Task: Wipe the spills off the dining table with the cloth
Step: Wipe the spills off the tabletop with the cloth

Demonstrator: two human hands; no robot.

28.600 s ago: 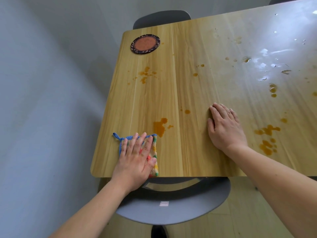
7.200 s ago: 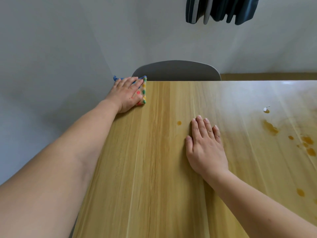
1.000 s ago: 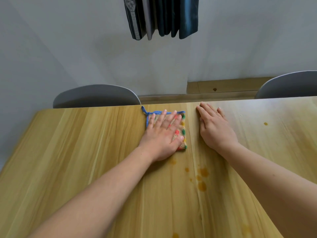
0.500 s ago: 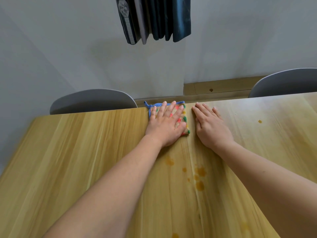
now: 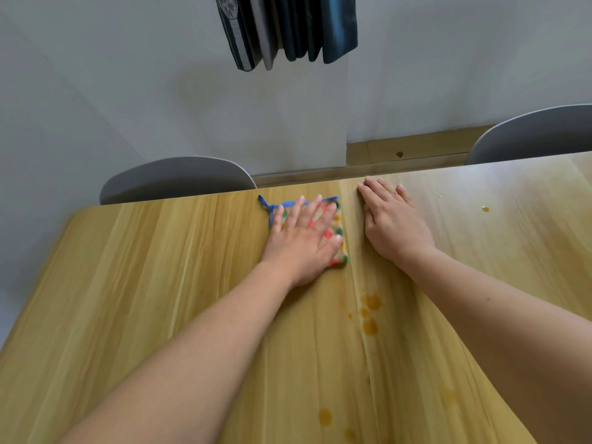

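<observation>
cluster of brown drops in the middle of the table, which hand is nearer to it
Left, narrowly. The left hand presses flat on the cloth, its heel just up and left of the drops. The right hand lies flat on the table, farther up and right.

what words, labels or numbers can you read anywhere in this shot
None can be read.
The dark hanging fabric has a pale emblem near its top left edge, too blurred to read.
The cloth, the table and the chairs carry no text.
</observation>
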